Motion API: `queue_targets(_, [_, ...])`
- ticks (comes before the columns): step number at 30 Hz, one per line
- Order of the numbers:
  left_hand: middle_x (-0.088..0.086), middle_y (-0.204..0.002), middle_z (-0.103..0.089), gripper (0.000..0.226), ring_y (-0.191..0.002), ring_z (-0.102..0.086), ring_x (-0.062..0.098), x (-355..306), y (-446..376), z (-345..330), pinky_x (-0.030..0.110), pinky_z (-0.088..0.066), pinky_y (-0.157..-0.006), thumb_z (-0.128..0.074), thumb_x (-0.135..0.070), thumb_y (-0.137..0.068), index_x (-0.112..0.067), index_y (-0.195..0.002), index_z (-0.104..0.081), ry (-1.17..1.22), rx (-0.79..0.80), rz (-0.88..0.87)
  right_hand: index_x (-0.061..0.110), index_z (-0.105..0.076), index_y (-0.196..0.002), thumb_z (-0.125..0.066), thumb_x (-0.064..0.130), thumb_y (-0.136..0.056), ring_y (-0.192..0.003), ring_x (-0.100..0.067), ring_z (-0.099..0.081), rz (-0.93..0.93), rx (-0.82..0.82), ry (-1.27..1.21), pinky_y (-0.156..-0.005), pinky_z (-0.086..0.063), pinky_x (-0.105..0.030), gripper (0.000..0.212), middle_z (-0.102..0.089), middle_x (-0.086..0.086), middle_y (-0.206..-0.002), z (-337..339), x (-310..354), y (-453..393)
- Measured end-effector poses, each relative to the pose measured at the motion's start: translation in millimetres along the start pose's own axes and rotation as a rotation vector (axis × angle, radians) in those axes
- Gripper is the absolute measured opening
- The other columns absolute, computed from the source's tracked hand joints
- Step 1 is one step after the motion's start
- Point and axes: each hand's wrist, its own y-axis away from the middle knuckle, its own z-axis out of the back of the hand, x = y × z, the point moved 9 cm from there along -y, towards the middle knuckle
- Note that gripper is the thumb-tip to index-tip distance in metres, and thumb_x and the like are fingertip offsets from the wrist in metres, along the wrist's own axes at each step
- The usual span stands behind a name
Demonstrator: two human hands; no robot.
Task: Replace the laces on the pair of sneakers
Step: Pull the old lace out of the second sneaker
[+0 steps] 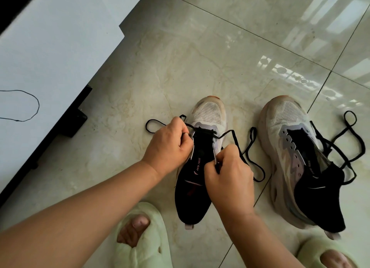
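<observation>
I count 2 sneakers (pixel 202 147) (pixel 306 167) on the floor (pixel 200 57), 2 black laces (pixel 248 157) (pixel 350 139). My left hand (pixel 170 145) and right hand (pixel 228 173) each pinch the near sneaker's lace.

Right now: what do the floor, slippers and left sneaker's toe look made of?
Floor: polished stone or ceramic tile, going by glossy reflections and veining. Slippers: soft moulded foam, probably; matte, rounded. Left sneaker toe: woven mesh, open weave visible.
</observation>
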Motion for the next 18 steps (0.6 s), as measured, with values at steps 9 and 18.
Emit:
queue_targets(9, [0.008,-0.07,-0.065,0.005,-0.057,-0.065,0.02,40.7,-3.4,1.7,0.024,-0.05,-0.056,-0.047,-0.005,-0.088,-0.008,-0.085,-0.047,0.192,0.018,0.302,0.012,-0.037,-0.076,-0.052,0.015,-0.081,-0.059,-0.028,-0.049,-0.041,0.005,-0.024,-0.054,-0.041,-0.04,0.017,-0.048,-0.002,-0.06,0.1,-2.9,1.3])
queue_targets(18, [-0.014,-0.115,-0.053,0.047,-0.062,-0.057,0.006,7.3,16.5,13.6,0.025,-0.049,-0.067,-0.058,-0.053,-0.079,-0.026,-0.118,-0.062,0.043,0.052,0.044,0.018,-0.047,-0.069,-0.053,0.048,-0.078,-0.054,-0.017,-0.049,0.03,-0.092,-0.062,-0.051,-0.035,-0.032,0.032,-0.051,0.006,-0.057,20.6,13.6,-4.6])
